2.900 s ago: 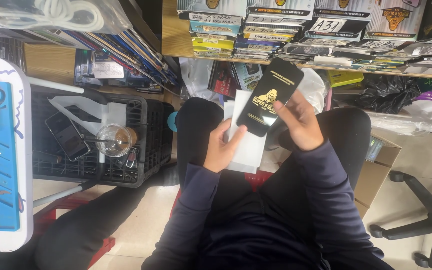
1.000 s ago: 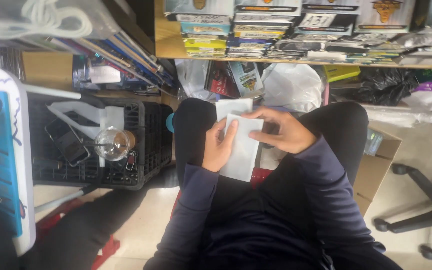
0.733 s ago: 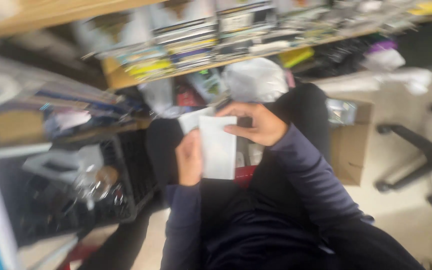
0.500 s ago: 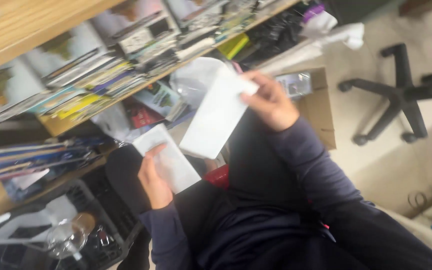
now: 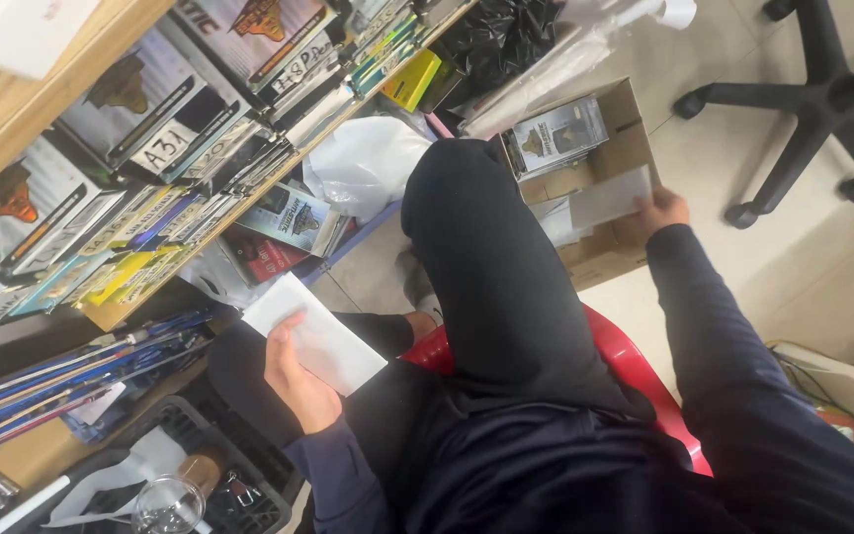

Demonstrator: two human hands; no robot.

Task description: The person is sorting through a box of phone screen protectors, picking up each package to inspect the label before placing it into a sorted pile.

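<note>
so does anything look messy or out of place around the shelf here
Yes: the packaged items on the wooden shelf lie in slanted, overlapping heaps, and a white plastic bag sits crumpled below them. Nothing looks spilled or damaged.

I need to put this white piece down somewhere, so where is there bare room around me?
Bare floor lies between the cardboard box and the office chair base, and more beside the right arm. The box already holds a packet and the pale sheet in the right hand. The shelf and black crate are crowded.

One head-worn camera looks steeply down, tilted, close over the seated person's lap and floor.
</note>
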